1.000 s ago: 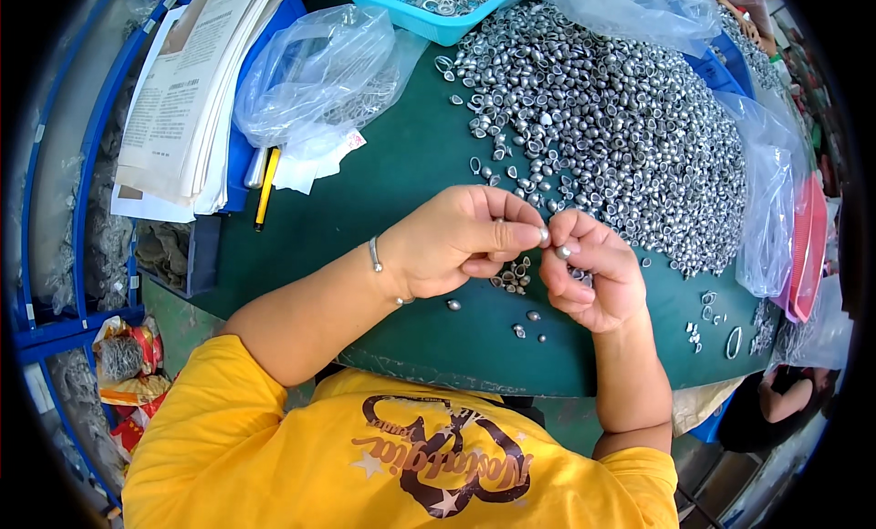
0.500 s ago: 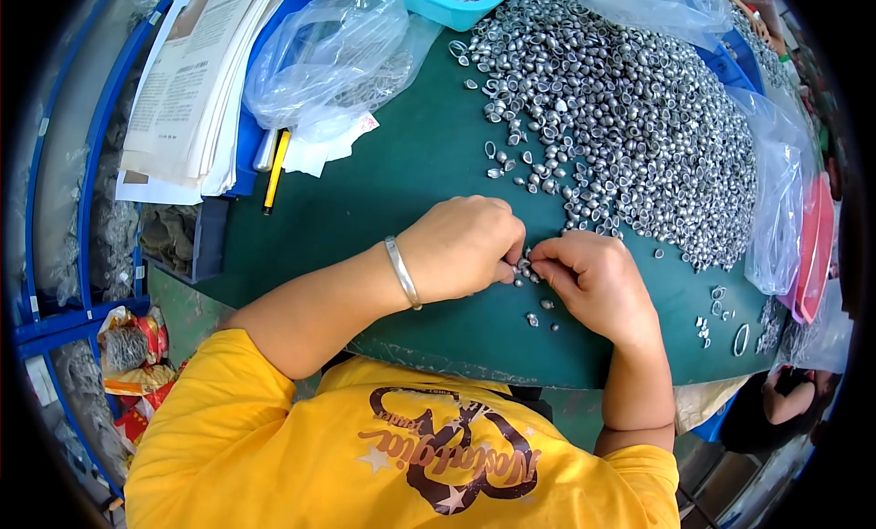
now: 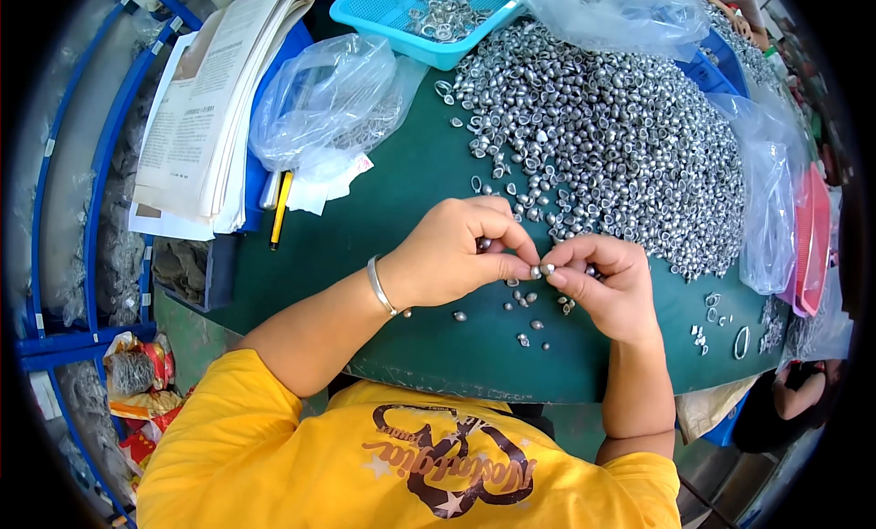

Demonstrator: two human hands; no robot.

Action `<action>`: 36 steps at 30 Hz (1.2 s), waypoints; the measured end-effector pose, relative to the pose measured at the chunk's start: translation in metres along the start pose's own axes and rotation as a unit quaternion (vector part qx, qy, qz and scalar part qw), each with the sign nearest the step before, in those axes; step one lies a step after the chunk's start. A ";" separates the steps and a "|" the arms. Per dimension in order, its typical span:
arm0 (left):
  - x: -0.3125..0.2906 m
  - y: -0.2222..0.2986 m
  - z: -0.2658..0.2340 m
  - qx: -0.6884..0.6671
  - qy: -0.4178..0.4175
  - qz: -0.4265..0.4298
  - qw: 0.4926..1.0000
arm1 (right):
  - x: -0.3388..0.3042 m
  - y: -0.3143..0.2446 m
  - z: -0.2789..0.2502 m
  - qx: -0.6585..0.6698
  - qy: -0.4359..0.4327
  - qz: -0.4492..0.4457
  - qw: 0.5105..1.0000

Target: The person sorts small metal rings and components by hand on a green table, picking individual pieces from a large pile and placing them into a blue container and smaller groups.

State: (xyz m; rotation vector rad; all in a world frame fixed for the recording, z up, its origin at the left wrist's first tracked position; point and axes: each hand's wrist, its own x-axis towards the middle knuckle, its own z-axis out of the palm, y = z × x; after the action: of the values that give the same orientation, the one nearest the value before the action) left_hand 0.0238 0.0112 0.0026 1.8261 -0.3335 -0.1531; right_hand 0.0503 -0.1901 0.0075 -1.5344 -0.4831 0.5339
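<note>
My left hand (image 3: 456, 255), a silver bangle (image 3: 380, 286) at its wrist, pinches a small rounded silver metal piece (image 3: 536, 273) between thumb and forefinger. Another grey piece (image 3: 484, 243) shows in its curled fingers. Almost touching it, my right hand (image 3: 607, 287) has a similar metal piece (image 3: 547, 269) at its thumb and fingertip, with more pieces partly hidden in its palm. Several loose pieces (image 3: 537, 325) lie on the green tabletop (image 3: 401, 201) below the hands. Beyond them spreads a large heap of small hollow silver pieces (image 3: 620, 146).
A turquoise basket (image 3: 415, 47) with metal rings stands at the back. To the left are papers (image 3: 196, 119), a clear plastic bag (image 3: 319, 100) and a yellow pen (image 3: 281, 210). On the right lie a ring-shaped piece (image 3: 741, 343), plastic wrap (image 3: 765, 219) and a pink basket (image 3: 810, 246).
My fingertips have come up from the small cluster on the table and now meet with pieces pinched in them. My right hand has opened out somewhat, showing pieces in its palm. The view has shifted slightly.
</note>
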 end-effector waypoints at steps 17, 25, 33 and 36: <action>0.000 -0.002 0.007 -0.213 0.042 -0.097 0.971 | 0.007 0.009 -0.002 0.440 -0.030 0.055 0.896; 0.004 -0.006 -0.001 -0.413 0.028 -0.180 0.892 | 0.005 0.003 0.015 -0.350 0.048 -0.107 0.929; 0.005 -0.006 -0.004 -0.499 0.043 -0.199 0.842 | -0.001 0.015 0.024 -0.430 -0.002 -0.104 0.897; 0.005 -0.006 -0.005 -0.480 0.051 -0.208 0.851 | 0.005 0.005 0.013 -0.299 -0.051 -0.091 0.948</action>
State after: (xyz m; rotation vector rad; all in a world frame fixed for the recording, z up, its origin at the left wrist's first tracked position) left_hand 0.0304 0.0154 -0.0016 0.8669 0.2152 -0.4363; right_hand 0.0458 -0.1768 0.0018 -2.0160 -0.9187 0.3352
